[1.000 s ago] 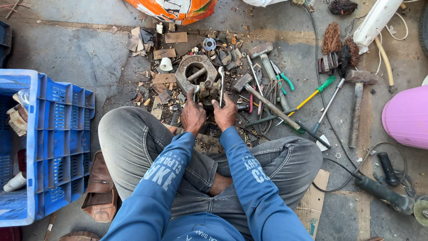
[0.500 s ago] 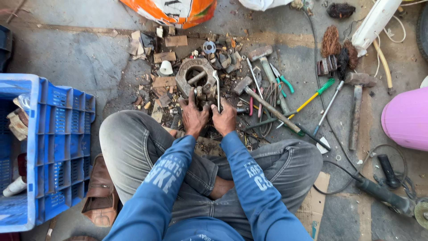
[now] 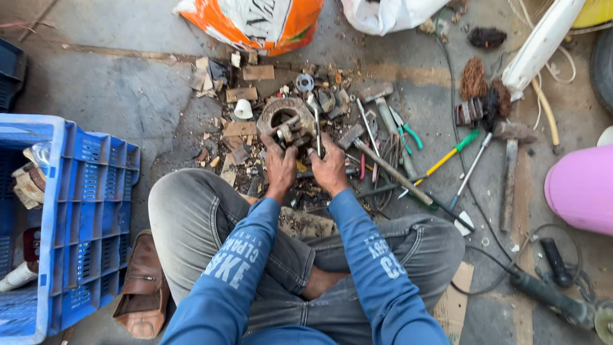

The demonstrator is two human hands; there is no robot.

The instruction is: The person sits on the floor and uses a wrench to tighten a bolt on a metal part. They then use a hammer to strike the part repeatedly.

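Left hand [image 3: 280, 167] grips the rusty round metal part [image 3: 285, 121] on the floor, centre, far of the knees | right hand [image 3: 330, 168] closed round a wrench [image 3: 316, 128] | advise: brace part firmly, seat wrench squarely.

Single view only, so nothing is shared with a second camera. Head-worn camera, looking almost straight down from above the seated person's lap, fairly close. Blue long sleeves run up from the bottom edge to the left hand [image 3: 280, 167] and right hand [image 3: 330, 168] near centre. Grey-jeaned crossed legs fill the near part; the far part reaches the orange-and-white printed sack [image 3: 255, 22]. Left edge cuts the blue slotted plastic crate [image 3: 89, 211]; right edge cuts the pink rounded plastic container [image 3: 581, 188].
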